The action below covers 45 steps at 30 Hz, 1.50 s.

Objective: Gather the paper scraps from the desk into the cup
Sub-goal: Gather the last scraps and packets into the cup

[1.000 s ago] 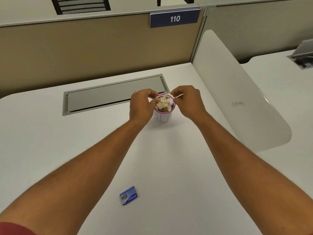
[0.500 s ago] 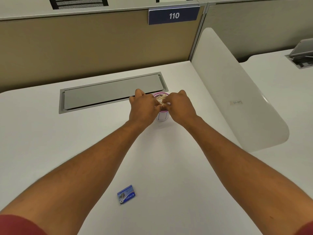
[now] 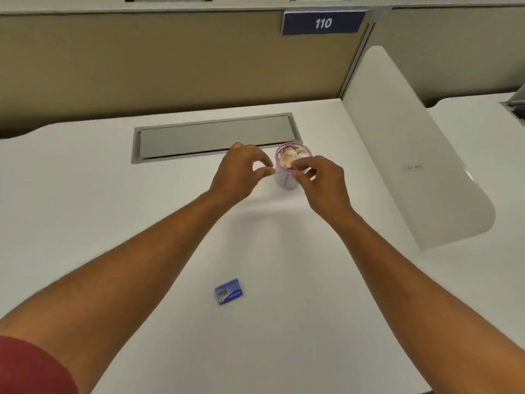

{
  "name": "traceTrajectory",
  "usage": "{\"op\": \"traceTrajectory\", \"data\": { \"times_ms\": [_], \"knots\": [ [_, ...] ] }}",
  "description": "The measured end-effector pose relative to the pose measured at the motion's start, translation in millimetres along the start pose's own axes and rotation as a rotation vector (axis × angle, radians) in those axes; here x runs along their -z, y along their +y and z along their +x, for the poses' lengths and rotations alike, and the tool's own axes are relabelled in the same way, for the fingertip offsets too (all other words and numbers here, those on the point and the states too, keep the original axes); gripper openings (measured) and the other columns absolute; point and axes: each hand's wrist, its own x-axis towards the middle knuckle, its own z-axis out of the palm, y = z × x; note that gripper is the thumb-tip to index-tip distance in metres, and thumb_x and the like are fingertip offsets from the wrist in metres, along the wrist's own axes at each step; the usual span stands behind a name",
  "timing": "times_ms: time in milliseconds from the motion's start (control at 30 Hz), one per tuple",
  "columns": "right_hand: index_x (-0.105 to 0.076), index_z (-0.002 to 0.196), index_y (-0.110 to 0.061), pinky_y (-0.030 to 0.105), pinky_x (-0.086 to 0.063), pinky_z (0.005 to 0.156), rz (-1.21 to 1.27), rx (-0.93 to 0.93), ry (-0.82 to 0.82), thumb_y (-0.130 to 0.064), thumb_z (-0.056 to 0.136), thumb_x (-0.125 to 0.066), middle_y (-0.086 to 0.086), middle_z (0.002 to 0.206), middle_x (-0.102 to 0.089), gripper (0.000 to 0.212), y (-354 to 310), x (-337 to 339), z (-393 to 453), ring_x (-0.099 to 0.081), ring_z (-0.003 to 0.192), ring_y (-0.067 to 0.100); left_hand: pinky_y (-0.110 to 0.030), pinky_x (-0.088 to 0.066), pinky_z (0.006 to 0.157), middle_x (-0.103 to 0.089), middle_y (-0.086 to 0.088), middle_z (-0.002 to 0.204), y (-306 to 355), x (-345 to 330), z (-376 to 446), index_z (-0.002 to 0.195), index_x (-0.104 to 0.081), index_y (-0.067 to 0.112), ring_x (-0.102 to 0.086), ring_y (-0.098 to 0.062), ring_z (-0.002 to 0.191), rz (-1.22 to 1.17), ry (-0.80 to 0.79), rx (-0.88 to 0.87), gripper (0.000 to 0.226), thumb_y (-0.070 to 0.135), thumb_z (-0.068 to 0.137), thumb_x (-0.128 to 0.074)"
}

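Observation:
A small white cup (image 3: 286,182) with a pink rim stands on the white desk (image 3: 170,217), just in front of the grey hatch. Crumpled paper scraps (image 3: 290,158) fill it to the brim. My left hand (image 3: 241,173) hovers just left of the cup with loosely curled fingers, thumb and forefinger tips close to the rim, and holds nothing. My right hand (image 3: 322,182) is at the cup's near right side. Its curled fingertips overlap the front of the rim, and no scrap shows in them.
A small blue card (image 3: 229,291) lies on the desk near me. A grey cable hatch (image 3: 213,137) sits behind the cup. A white curved divider (image 3: 412,155) stands to the right, and a tan partition with a "110" sign (image 3: 323,23) closes the back.
Both hands were together on top of the cup over the scraps. They have now drawn back and apart, and the filled cup mouth shows.

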Motion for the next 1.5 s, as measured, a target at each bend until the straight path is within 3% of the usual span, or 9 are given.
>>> {"op": "traceTrajectory", "data": {
  "times_ms": [100, 267, 467, 567, 733, 933, 1167, 1367, 1500],
  "knots": [
    [-0.078, 0.103, -0.022, 0.003, -0.044, 0.071, 0.035, -0.004, -0.127, -0.019, 0.090, -0.075, -0.010, 0.094, -0.074, 0.014, -5.9, -17.8, -38.8, -0.065, 0.079, 0.006, -0.022, -0.047, 0.077, -0.078, 0.012, 0.096, -20.9, 20.5, -36.1, 0.088, -0.080, 0.025, -0.066, -0.009, 0.091, -0.108, 0.012, 0.090, 0.009, 0.034, 0.087, -0.083],
    [-0.079, 0.101, -0.026, 0.007, -0.046, 0.073, 0.028, -0.007, -0.406, -0.022, 0.087, -0.079, -0.012, 0.094, -0.075, 0.015, -4.3, -55.4, -107.0, -0.067, 0.081, 0.004, -0.005, -0.043, 0.067, -0.078, 0.018, 0.087, -64.9, 65.6, -115.3, 0.090, -0.081, 0.030, -0.068, 0.003, 0.079, -0.180, -0.010, 0.216, 0.002, 0.032, 0.090, -0.080],
    [-0.067, 0.124, -0.030, 0.022, -0.046, 0.086, -0.144, 0.069, -0.654, -0.029, 0.079, -0.087, -0.013, 0.118, -0.062, 0.049, 3.9, -91.2, -164.6, -0.058, 0.100, 0.009, -0.010, -0.047, 0.066, -0.075, 0.027, 0.086, -117.3, 108.2, -229.1, 0.088, -0.080, 0.032, -0.067, 0.003, 0.073, -0.212, 0.057, 0.425, 0.003, 0.030, 0.089, -0.082],
    [-0.061, 0.136, -0.033, 0.015, -0.040, 0.091, -0.216, 0.096, -0.721, -0.030, 0.078, -0.087, -0.016, 0.127, -0.055, 0.064, 3.2, -105.4, -175.4, -0.047, 0.112, 0.009, -0.007, -0.045, 0.052, -0.072, 0.032, 0.084, -133.6, 117.4, -272.1, 0.093, -0.080, 0.028, -0.064, 0.007, 0.066, -0.269, 0.119, 0.547, 0.008, 0.026, 0.087, -0.084],
    [-0.066, 0.129, -0.032, 0.017, -0.044, 0.090, -0.210, 0.121, -0.625, -0.026, 0.085, -0.081, -0.021, 0.109, -0.062, 0.047, -5.3, -124.9, -174.4, -0.048, 0.106, 0.003, -0.031, -0.057, 0.067, -0.073, 0.026, 0.089, -147.9, 128.9, -308.4, 0.102, -0.079, 0.028, -0.062, 0.005, 0.070, -0.276, 0.122, 0.631, 0.021, 0.019, 0.085, -0.087],
    [-0.068, 0.113, -0.041, 0.014, -0.046, 0.074, -0.039, 0.046, -0.485, -0.032, 0.081, -0.082, -0.019, 0.100, -0.069, 0.036, -28.6, -144.5, -168.9, -0.064, 0.091, 0.003, -0.037, -0.049, 0.095, -0.054, 0.006, 0.132, -177.0, 149.6, -328.1, 0.137, -0.061, 0.035, -0.042, -0.022, 0.128, 0.206, -0.230, 0.667, 0.066, 0.034, 0.077, -0.090],
    [-0.071, 0.109, -0.038, 0.012, -0.053, 0.070, 0.184, -0.096, -0.422, -0.032, 0.080, -0.084, -0.017, 0.095, -0.074, 0.032, -41.2, -147.8, -172.0, -0.071, 0.085, 0.004, -0.037, -0.053, 0.090, -0.060, 0.005, 0.100, -187.8, 135.9, -337.6, 0.116, -0.075, 0.023, -0.064, -0.022, 0.099, 0.125, -0.224, 0.604, 0.031, 0.014, 0.087, -0.081],
    [-0.075, 0.109, -0.028, 0.032, -0.063, 0.078, 0.468, -0.292, -0.352, -0.026, 0.081, -0.086, -0.005, 0.098, -0.079, 0.030, -35.1, -126.7, -165.0, -0.076, 0.086, 0.017, -0.030, -0.056, 0.072, -0.072, 0.011, 0.088, -154.8, 112.4, -302.8, 0.100, -0.075, 0.037, -0.069, -0.010, 0.078, -0.161, -0.087, 0.612, 0.016, 0.030, 0.088, -0.083],
    [-0.073, 0.114, -0.022, 0.032, -0.063, 0.073, 0.674, -0.378, -0.286, -0.019, 0.090, -0.077, 0.008, 0.099, -0.078, 0.024, -29.0, -102.0, -150.0, -0.076, 0.087, 0.025, -0.023, -0.054, 0.072, -0.076, 0.014, 0.091, -111.3, 92.3, -244.8, 0.099, -0.073, 0.035, -0.070, -0.008, 0.075, -0.345, -0.023, 0.518, 0.016, 0.037, 0.087, -0.083]
  ]
}}
